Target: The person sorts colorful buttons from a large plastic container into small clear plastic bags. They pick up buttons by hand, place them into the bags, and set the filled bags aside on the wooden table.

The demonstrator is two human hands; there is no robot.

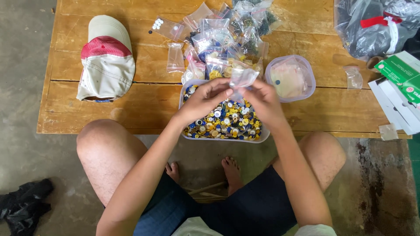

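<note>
Both my hands are raised over a clear plastic tub (185,131) full of yellow, blue and white buttons (227,122). My left hand (204,101) and my right hand (263,103) together pinch a small clear plastic bag (243,78) between their fingertips. Just beyond the tub lies a heap of small clear bags (223,43) filled with buttons.
A low wooden table (131,105) carries a white and red cap (106,59), a round clear container (290,78), a large plastic bag (372,26), a green box (400,72) and loose empty bags (175,57). My bare knees and feet are below the table's edge. Dark cloth (24,203) lies on the floor.
</note>
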